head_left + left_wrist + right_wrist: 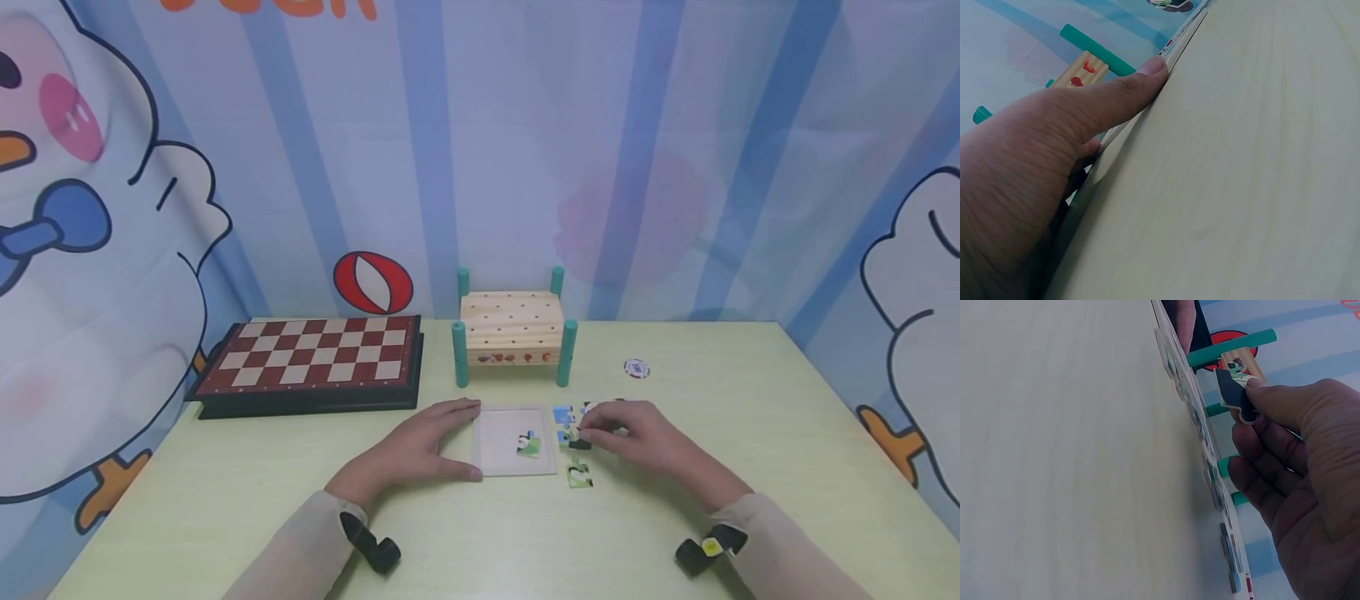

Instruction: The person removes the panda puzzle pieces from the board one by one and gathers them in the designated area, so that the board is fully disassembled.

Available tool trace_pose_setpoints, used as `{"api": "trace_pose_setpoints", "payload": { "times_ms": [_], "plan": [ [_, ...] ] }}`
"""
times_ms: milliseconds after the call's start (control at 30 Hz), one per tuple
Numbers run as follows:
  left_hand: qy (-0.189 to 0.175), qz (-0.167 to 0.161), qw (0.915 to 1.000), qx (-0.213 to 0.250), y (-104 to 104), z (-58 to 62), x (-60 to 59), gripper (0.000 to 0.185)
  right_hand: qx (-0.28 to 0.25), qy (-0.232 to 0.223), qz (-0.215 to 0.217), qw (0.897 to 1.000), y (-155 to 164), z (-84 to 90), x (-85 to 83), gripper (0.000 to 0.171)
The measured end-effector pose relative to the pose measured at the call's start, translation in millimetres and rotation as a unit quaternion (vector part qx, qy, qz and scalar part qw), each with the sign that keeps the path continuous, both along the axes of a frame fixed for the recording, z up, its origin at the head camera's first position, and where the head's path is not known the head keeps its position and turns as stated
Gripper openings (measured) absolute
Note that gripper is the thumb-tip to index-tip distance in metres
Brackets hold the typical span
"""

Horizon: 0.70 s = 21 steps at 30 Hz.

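Observation:
A white puzzle tray (497, 442) lies on the table in front of me, with one green piece (528, 446) set inside it. My left hand (427, 446) rests on the tray's left edge, thumb (1129, 84) against its rim (1179, 47). My right hand (637, 437) sits just right of the tray and pinches a dark puzzle piece (1235, 394) between thumb and fingers, lifted off the table. Loose pieces (564, 417) lie under and beside that hand; another piece (579, 477) lies nearer to me.
A folded chessboard (311, 358) sits at the back left. A small wooden bench with teal pegs (512, 333) stands behind the tray. A round red-and-white chip (636, 367) lies at the back right. Cartoon-print fabric walls surround the pale green table (225, 500).

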<state>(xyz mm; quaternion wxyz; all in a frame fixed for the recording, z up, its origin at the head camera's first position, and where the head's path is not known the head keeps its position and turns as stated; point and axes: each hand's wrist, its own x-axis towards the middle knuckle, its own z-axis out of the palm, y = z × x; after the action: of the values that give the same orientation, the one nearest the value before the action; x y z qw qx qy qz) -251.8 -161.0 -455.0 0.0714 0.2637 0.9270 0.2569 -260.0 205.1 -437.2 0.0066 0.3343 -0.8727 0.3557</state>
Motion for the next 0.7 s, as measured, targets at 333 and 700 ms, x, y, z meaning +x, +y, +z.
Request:
{"api": "trace_pose_setpoints", "payload": {
  "times_ms": [333, 700],
  "plan": [
    [-0.001, 0.000, 1.0000, 0.003, 0.1, -0.2, -0.4, 0.099, 0.004, -0.002, -0.011, 1.000, 16.0, -1.1, 4.8, 0.006],
    [-0.005, 0.001, 1.0000, 0.004, 0.3, 0.7, 0.9, 0.098, 0.018, -0.049, -0.021, 0.998, 34.5, -0.3, 14.7, 0.003]
  ]
}}
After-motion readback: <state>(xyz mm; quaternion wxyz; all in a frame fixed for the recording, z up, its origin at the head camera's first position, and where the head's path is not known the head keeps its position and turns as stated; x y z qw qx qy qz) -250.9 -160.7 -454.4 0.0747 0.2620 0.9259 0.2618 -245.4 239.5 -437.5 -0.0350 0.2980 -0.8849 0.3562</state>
